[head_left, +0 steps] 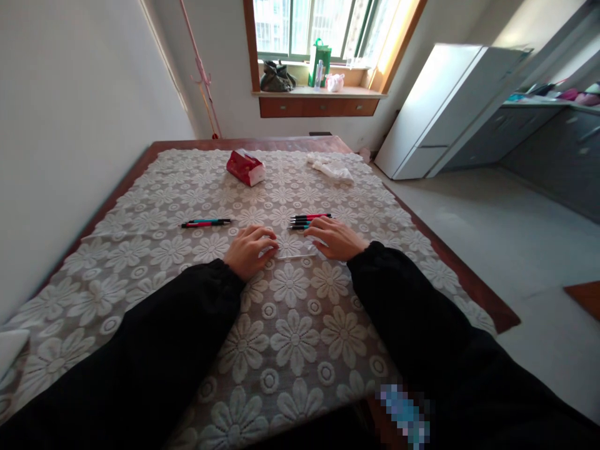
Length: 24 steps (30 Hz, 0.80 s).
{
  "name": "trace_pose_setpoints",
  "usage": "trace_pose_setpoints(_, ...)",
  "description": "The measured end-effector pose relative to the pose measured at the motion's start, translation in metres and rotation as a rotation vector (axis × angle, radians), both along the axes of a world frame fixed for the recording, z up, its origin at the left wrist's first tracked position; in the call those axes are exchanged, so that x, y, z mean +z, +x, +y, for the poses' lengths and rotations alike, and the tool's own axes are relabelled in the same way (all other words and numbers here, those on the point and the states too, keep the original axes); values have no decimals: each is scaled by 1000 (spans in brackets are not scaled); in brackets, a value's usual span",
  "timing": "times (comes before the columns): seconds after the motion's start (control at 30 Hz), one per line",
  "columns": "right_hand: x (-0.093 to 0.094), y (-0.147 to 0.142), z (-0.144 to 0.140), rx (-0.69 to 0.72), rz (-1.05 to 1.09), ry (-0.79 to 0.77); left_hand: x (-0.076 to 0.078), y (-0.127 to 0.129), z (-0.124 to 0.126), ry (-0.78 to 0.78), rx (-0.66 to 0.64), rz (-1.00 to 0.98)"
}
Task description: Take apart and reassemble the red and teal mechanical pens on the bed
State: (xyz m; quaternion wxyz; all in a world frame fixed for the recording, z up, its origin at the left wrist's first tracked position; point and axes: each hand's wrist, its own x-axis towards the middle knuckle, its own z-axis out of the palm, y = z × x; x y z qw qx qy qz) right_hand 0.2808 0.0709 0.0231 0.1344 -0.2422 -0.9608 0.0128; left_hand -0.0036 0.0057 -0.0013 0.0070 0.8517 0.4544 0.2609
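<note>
Between my hands a thin, clear plastic piece [296,255] lies low over the tablecloth; its front edge shows as a pale line and its exact kind is unclear. My left hand [253,250] has its fingers curled with the thumb pressed in at the left end of this piece. At the right end, my right hand [336,239] grips with bent fingers and thumb, partly hiding it. Just beyond the right fingertips lie several pens [309,219] with black, red and teal parts, side by side. Left of my left hand rest two more pens [206,223], one teal and one red.
A floral lace tablecloth [293,340] covers the wooden table. Toward the far side stand a red tissue pack [245,167] and a crumpled white plastic bag [332,170]. A white fridge [434,106] is beyond the right edge; bags sit on the windowsill [300,92].
</note>
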Motion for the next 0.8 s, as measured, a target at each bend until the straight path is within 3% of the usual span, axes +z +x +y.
trace_pose_setpoints(0.3, -3, -1, -1, 25, 10, -274, -1, -2, 3, 0, -2, 2)
trace_pose_setpoints(0.8, -13, -13, -5, 22, 166, -173, 0, -1, 2, 6, -13, -43)
